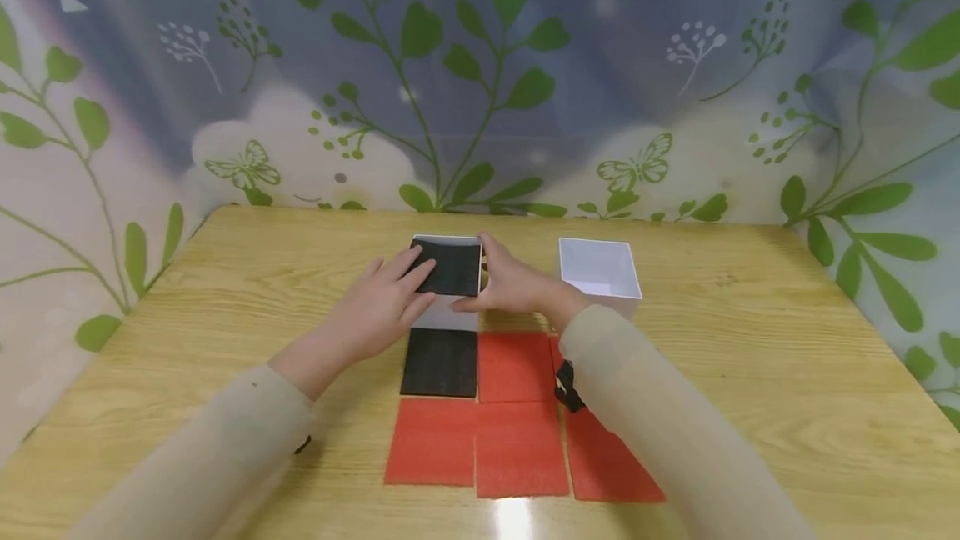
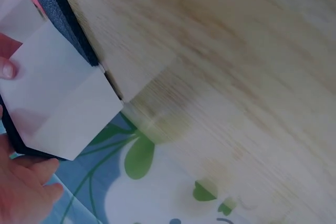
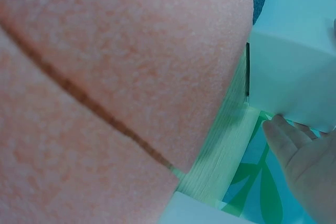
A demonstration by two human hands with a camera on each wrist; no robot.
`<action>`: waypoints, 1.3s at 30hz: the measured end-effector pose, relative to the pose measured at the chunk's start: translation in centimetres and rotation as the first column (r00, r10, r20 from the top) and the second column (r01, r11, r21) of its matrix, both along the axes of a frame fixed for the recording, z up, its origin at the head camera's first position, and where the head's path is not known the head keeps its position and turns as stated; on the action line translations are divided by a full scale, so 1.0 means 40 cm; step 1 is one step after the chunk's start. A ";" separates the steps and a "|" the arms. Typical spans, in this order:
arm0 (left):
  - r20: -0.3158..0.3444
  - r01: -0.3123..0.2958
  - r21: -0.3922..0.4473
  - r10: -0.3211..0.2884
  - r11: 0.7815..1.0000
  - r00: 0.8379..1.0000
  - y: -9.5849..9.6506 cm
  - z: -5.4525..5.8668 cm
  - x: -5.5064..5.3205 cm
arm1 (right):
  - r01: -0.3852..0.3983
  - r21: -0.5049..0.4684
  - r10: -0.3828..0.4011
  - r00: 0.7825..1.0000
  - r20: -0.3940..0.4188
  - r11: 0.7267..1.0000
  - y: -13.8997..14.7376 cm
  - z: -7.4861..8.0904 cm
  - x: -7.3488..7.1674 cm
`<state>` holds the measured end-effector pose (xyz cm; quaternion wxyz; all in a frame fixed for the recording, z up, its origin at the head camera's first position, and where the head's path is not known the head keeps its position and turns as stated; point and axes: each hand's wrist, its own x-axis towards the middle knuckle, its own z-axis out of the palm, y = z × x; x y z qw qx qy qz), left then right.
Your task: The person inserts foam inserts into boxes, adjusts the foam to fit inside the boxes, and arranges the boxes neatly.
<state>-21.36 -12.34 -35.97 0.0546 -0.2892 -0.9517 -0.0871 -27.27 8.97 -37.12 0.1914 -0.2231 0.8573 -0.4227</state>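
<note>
A white box [image 1: 450, 317] stands behind two rows of squares, with a black felt-like square [image 1: 456, 272] over its top opening. White rim shows along the back and right edges. From the left, my left hand [image 1: 378, 307] lays its fingertips on that black square, fingers spread and nearly straight. My right hand [image 1: 513, 280] grips the box's right side, thumb on the front face and fingers toward the back. In the right wrist view, the right hand's fingers [image 3: 289, 140] touch the box. The box's inside is hidden.
Another black square [image 1: 439, 363] lies right in front of the box. Several red squares [image 1: 521, 448] lie beside and nearer to it, some partly under my right forearm. An open white box [image 1: 600, 265] stands to the right. A leaf-patterned curtain [image 1: 480, 148] borders the wooden table [image 1: 247, 298].
</note>
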 end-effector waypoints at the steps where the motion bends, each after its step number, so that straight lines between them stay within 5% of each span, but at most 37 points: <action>1: -0.002 -0.003 -0.009 0.003 1.000 1.000 0.001 0.001 0.001 | -0.002 0.003 0.002 1.000 -0.003 1.000 -0.001 0.000 -0.001; 14: -0.057 -0.017 -0.044 0.015 0.999 0.998 0.000 -0.006 -0.001 | -0.006 0.081 0.007 1.000 -0.010 0.997 -0.016 0.011 0.000; 23: 0.011 -0.055 0.000 0.055 0.998 0.998 0.009 0.000 0.002 | -0.007 0.087 0.007 1.000 -0.005 0.996 -0.011 0.011 0.004; 27: -0.116 0.015 -0.004 -0.015 1.000 0.993 0.020 0.004 0.014 | -0.005 0.092 0.006 1.000 -0.013 0.996 -0.006 0.010 0.002; 32: -0.363 0.144 -0.013 -0.139 0.990 0.921 0.041 0.003 0.025 | -0.011 0.118 0.012 1.000 -0.007 0.993 0.000 0.015 0.006; 34: -0.392 0.161 -0.002 -0.149 0.987 0.908 0.047 0.002 0.025 | -0.013 0.118 0.013 1.000 -0.003 0.993 0.001 0.017 0.007; 39: -0.365 0.151 0.000 -0.140 0.989 0.920 0.059 0.003 0.025 | -0.017 0.131 0.017 1.000 0.002 0.991 0.005 0.017 0.009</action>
